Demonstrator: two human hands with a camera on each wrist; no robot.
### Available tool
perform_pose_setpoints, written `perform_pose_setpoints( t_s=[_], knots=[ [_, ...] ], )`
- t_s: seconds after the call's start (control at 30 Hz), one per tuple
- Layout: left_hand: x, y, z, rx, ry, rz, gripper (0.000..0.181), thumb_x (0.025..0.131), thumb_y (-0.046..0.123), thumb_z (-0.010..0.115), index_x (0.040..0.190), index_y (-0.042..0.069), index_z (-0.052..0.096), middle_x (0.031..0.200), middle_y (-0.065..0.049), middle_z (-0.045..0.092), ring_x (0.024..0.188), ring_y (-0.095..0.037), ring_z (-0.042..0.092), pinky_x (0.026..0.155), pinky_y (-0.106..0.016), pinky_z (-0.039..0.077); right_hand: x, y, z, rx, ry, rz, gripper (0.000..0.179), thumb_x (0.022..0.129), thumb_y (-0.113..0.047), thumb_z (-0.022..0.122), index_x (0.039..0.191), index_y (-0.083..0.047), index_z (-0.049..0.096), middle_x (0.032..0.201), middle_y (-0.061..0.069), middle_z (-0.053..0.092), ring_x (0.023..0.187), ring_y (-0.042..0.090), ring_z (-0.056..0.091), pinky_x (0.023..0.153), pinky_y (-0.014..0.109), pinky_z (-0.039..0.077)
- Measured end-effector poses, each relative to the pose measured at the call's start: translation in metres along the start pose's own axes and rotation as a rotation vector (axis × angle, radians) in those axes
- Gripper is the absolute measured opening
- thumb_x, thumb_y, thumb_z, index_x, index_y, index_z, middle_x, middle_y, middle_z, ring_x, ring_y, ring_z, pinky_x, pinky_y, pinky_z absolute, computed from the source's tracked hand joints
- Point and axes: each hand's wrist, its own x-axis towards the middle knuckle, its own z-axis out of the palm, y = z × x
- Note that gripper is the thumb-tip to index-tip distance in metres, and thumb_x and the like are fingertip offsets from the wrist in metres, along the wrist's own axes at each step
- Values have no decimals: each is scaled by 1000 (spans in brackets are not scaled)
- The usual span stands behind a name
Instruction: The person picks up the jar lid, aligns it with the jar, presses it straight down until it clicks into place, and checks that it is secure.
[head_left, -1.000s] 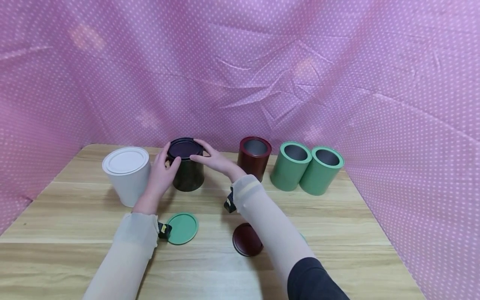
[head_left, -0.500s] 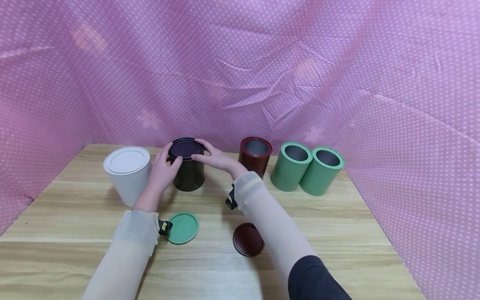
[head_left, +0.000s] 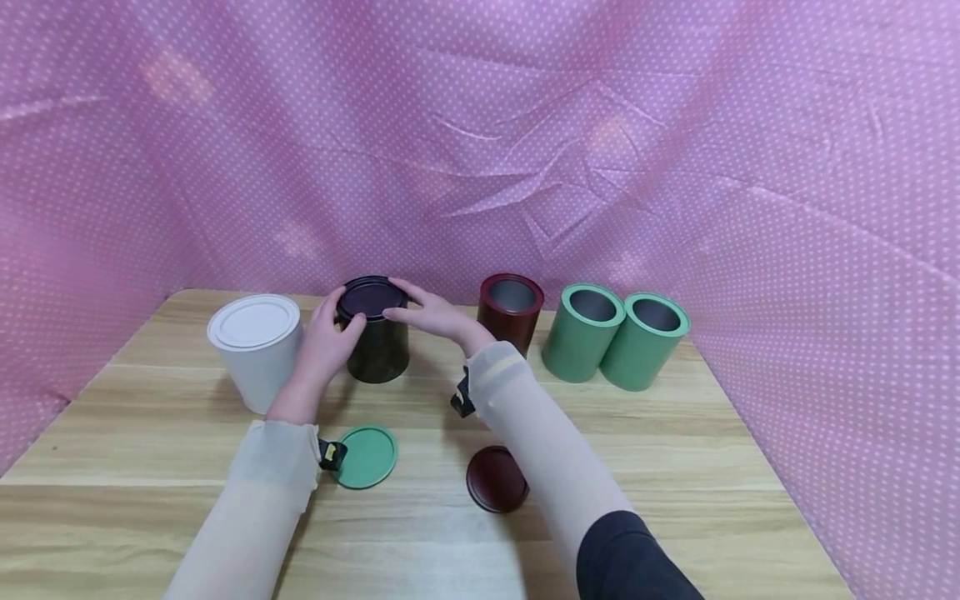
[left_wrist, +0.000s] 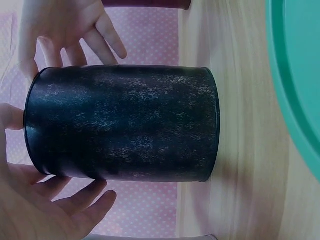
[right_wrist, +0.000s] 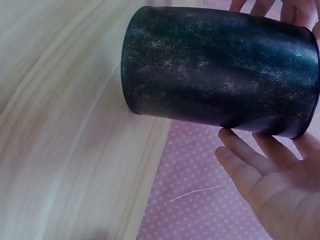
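A black metal can (head_left: 378,354) stands upright on the wooden table, its dark lid (head_left: 372,297) lying flat on top. My left hand (head_left: 322,346) holds the can's upper left side, thumb at the front rim. On the other side, my right hand (head_left: 438,321) grips the top edge, with its thumb in front and fingers reaching behind. Both wrist views show fingertips against the scuffed black wall (left_wrist: 125,122), near the lidded end. The far side of the can is hidden.
A lidded white can (head_left: 262,358) stands close by my left hand. To the right are a lidless dark red can (head_left: 510,329) and two lidless green cans (head_left: 573,346). A green lid (head_left: 367,458) and a dark red lid (head_left: 495,479) lie in front.
Both hands stay at the black can's top, with barely any movement. My right forearm has shifted very slightly, and the green edge seen beside it a second ago is now covered.
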Motion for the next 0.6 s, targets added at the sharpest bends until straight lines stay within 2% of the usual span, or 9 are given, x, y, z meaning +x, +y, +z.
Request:
perform_pose_setpoints(
  t_s=[0.6],
  knots=[
    [9, 3, -4, 17, -38, -7, 68, 96, 35, 43, 154, 8, 21, 157, -24, 22, 143, -43, 26, 115, -57, 25, 10, -5, -3, 12, 27, 35, 65, 91, -46, 60, 149, -38, 33, 157, 2, 33, 144, 25, 31, 114, 46, 31]
  ],
)
